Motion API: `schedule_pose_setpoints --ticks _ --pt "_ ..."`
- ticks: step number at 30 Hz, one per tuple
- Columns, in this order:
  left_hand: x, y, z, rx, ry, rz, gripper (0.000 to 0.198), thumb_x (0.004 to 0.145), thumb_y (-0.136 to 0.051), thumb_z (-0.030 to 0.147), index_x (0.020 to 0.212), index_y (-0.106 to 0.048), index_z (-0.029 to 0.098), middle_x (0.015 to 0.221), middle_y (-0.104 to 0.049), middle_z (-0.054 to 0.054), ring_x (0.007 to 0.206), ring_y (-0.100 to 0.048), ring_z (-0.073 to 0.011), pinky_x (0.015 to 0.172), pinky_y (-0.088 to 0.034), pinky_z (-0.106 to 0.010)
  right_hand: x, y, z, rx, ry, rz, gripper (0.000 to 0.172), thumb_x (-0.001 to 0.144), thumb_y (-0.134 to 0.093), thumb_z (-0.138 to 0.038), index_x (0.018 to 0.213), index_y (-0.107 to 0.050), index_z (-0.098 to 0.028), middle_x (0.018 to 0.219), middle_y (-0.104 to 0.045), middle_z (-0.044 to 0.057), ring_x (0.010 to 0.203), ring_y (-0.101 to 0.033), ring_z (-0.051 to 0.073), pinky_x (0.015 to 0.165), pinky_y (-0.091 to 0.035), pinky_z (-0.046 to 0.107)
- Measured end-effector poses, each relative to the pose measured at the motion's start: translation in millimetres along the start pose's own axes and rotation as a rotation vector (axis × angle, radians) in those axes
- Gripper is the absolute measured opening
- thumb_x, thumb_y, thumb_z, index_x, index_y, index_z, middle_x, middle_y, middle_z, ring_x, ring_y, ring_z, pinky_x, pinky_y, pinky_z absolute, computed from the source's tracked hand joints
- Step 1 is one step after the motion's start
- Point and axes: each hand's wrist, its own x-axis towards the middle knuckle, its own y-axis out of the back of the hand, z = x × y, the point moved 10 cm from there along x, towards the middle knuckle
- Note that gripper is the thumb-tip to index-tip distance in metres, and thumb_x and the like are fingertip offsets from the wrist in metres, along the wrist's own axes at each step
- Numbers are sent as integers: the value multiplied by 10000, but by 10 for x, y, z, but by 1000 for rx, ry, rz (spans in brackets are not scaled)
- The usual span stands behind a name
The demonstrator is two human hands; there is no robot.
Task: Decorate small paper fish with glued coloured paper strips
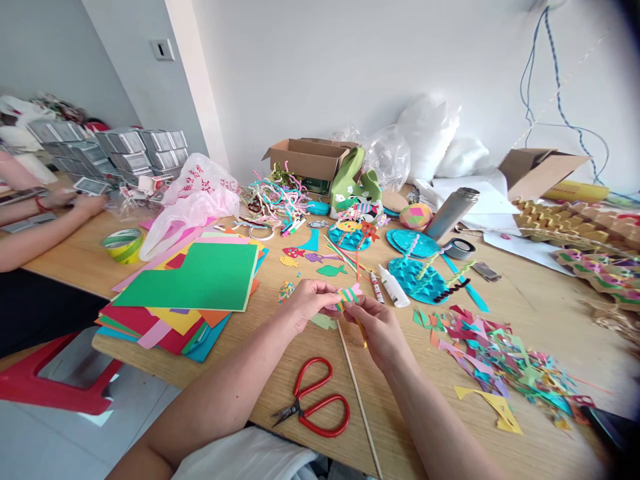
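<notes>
Between my two hands is a small paper fish (347, 298), pink with green and yellow stripes. My left hand (311, 301) pinches its left edge, and my right hand (379, 328) has fingers closed on its lower right side. A narrow yellow strip (362, 333) sticks out below my right fingers; how it is held is hidden. Under the hands a thin wooden stick (356, 387) runs toward the table's front edge. Red-handled scissors (313, 403) lie nearby, blades to the left. Cut paper fish, including a green one (332, 271), lie beyond my hands.
Coloured paper sheets (200, 280) are stacked at left, beside yellow tape (123, 245). Paper scraps (500, 353) spread at right. A glue bottle (393, 287), blue-painted discs (419, 279) and a steel flask (453, 213) stand or lie beyond. Another person's hands (87, 203) are at far left.
</notes>
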Motion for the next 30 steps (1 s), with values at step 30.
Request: schedule_pose_setpoints --ticks 30 --pt "28 172 129 -40 -80 81 250 512 -814 302 653 -694 134 669 -647 -24 624 -570 -116 642 -450 -251 -184 148 -488 -487 403 208 330 791 -648 -488 912 -607 -184 885 -649 68 795 -572 201 720 -439 327"
